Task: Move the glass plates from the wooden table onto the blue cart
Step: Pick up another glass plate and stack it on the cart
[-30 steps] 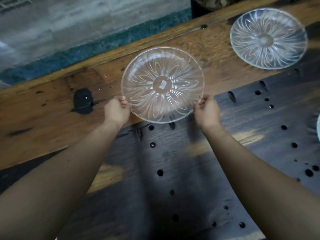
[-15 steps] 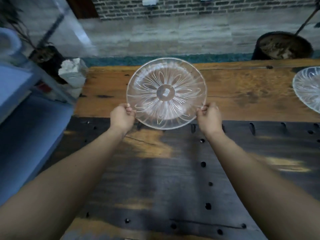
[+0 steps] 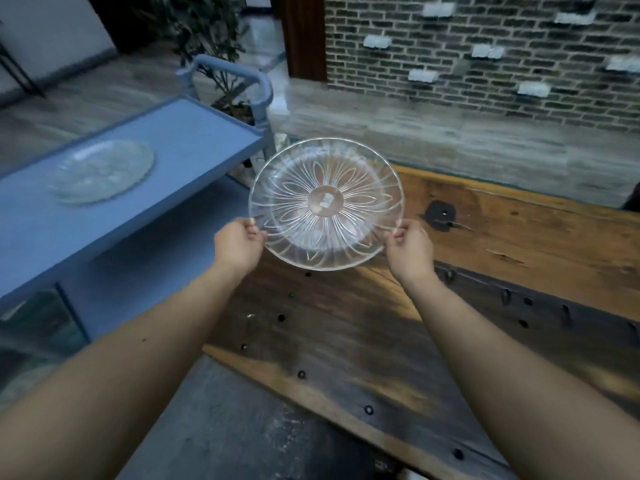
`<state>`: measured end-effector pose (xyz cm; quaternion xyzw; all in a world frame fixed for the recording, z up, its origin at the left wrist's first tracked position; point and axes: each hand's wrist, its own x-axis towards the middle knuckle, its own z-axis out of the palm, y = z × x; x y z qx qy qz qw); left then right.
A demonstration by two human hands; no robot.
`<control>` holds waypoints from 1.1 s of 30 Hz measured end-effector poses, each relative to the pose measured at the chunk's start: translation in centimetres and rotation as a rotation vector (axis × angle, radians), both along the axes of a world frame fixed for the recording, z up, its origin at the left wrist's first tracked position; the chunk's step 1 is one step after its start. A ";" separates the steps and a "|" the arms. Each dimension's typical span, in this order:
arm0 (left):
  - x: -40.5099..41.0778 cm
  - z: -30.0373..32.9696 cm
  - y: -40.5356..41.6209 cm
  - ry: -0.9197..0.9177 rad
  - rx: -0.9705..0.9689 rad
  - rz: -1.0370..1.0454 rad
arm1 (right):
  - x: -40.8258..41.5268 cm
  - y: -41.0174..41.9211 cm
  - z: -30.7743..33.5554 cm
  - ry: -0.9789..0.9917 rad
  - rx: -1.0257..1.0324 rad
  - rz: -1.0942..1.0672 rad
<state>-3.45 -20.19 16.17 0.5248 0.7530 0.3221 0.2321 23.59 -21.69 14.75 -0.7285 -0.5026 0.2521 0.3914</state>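
I hold a clear glass plate (image 3: 326, 203) with a cut flower pattern in the air above the left end of the wooden table (image 3: 519, 244). My left hand (image 3: 238, 245) grips its lower left rim and my right hand (image 3: 409, 250) grips its lower right rim. The blue cart (image 3: 194, 147) stands to the left, close to the table's end. Another glass plate (image 3: 101, 171) lies on the cart's top shelf.
The cart has a blue handle (image 3: 228, 74) at its far end and a lower shelf (image 3: 162, 258). A potted plant (image 3: 207, 32) stands behind the cart. A brick wall (image 3: 485, 50) runs behind the table. Grey floor (image 3: 225, 427) lies below my arms.
My view and both hands have swung left with the plate. The cart with its plate has come fully into view, and the plate left on the table has gone out of view.
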 end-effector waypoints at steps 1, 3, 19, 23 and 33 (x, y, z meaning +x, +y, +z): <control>-1.6 0.2 -0.5 -0.002 0.003 0.015 | -1.6 0.0 0.2 -0.011 0.001 0.009; -5.2 1.0 -1.5 -0.035 0.011 0.050 | -5.2 0.2 0.8 -0.021 0.017 0.039; -25.4 2.5 -2.8 -0.077 0.098 0.312 | -25.7 6.4 3.7 -0.009 0.043 0.326; -28.9 1.6 0.0 -0.076 0.072 0.371 | -29.5 10.5 2.7 0.018 0.032 0.382; -35.7 0.8 7.3 -0.073 0.024 0.444 | -36.7 19.1 0.7 0.104 -0.043 0.460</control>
